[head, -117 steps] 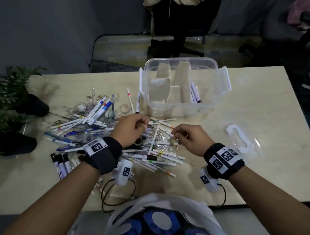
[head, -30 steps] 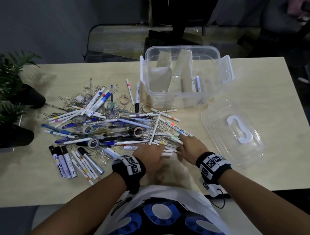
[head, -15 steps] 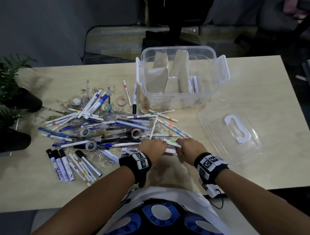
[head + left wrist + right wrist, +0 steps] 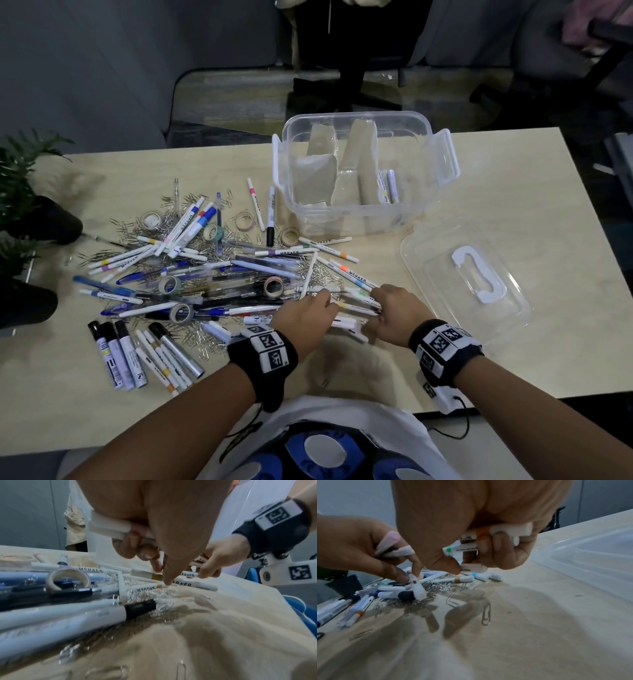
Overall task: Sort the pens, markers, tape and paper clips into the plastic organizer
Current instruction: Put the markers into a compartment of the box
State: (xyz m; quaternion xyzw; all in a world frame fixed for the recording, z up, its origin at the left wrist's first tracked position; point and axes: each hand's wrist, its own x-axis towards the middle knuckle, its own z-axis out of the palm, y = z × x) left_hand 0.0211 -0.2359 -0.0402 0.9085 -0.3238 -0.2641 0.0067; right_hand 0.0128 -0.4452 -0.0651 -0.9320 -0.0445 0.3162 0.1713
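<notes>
A heap of pens, markers (image 4: 291, 252), tape rolls (image 4: 273, 286) and paper clips (image 4: 322, 274) covers the table's left and middle. The clear plastic organizer (image 4: 363, 205) stands behind it with cardboard dividers and two markers (image 4: 388, 186) inside. Both hands work at the heap's near right edge. My left hand (image 4: 310, 313) grips several white markers (image 4: 109, 527) in its curled fingers, with thumb and forefinger down on another marker (image 4: 147, 586). My right hand (image 4: 394, 313) holds a bundle of white markers (image 4: 496, 534) in its curled fingers, low over the table.
The organizer's clear lid (image 4: 469, 277) with a white handle lies on the table right of my hands. Thick markers (image 4: 116, 353) lie in a row at the near left. Potted plants (image 4: 20, 192) stand at the table's left edge. Loose clips (image 4: 486, 614) lie near the front.
Both hands have come back from near the organizer to the heap's near edge. Over the last second they closed round markers there and shifted slightly toward each other.
</notes>
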